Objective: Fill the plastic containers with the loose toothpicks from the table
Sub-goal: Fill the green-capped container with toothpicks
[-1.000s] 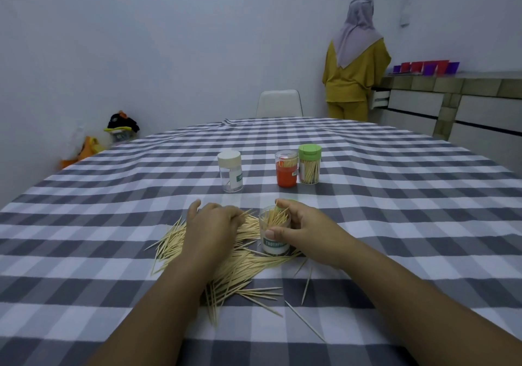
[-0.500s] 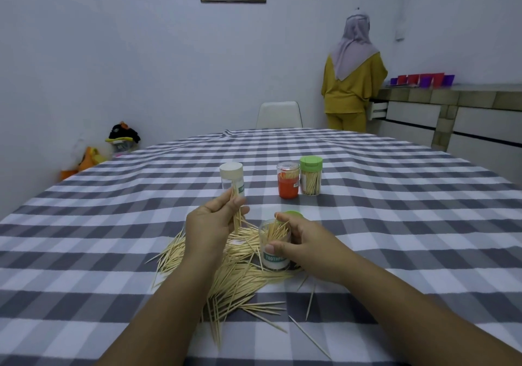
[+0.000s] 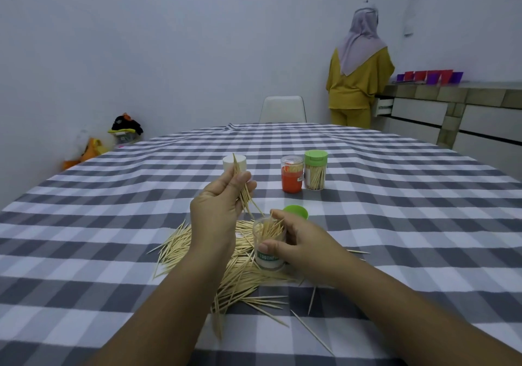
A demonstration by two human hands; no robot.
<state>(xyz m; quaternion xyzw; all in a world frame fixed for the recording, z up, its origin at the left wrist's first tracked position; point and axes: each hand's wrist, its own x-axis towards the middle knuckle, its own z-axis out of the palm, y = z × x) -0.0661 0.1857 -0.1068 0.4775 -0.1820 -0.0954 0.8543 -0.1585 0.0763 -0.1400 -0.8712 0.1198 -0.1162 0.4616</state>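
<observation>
My left hand [image 3: 217, 210] pinches a small bunch of toothpicks [image 3: 243, 193], held above the table with the lower tips pointing at the open clear container [image 3: 268, 248]. My right hand [image 3: 299, 247] grips that container, which stands upright on the pile of loose toothpicks [image 3: 240, 275] and holds several toothpicks. A loose green lid [image 3: 296, 212] lies just behind it. Further back stand a white-lidded container [image 3: 234, 163], partly hidden by my left hand, an orange one [image 3: 291, 174] and a green-lidded one [image 3: 315, 170].
The table has a grey and white checked cloth [image 3: 395, 224]. Stray toothpicks [image 3: 310, 334] lie near the front. A white chair [image 3: 282, 109] stands at the far edge. A person in yellow [image 3: 358, 83] stands by a counter at the back right.
My left hand rose from the pile with a bunch of toothpicks and moved up towards the container. My right hand stayed on the container. The camera tilted down slightly.
</observation>
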